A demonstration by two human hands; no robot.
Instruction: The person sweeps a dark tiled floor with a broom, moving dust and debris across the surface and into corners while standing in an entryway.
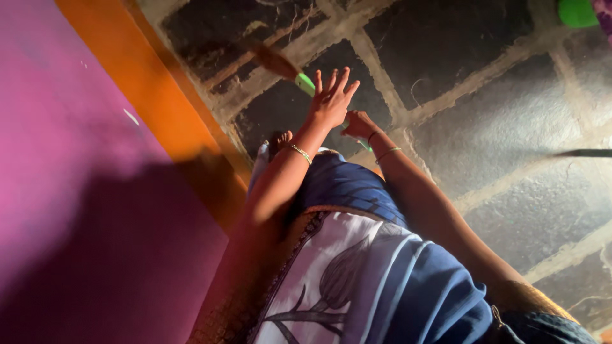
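Green-handled broom [305, 83] slanting over dark stone floor [484, 140], brown bristles blurred toward the pink and orange wall [76, 127]. Left hand [331, 102] spread open, fingers splayed against the handle's upper part. Right hand [359, 124] just below, curled around the handle; bare foot [278, 141] beside blue sari [357, 191].

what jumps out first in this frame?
The pink wall with its orange band fills the left side. At centre, the left hand is spread open over a green-handled broom, and the right hand grips the handle lower down. Dark stone floor lies to the right.
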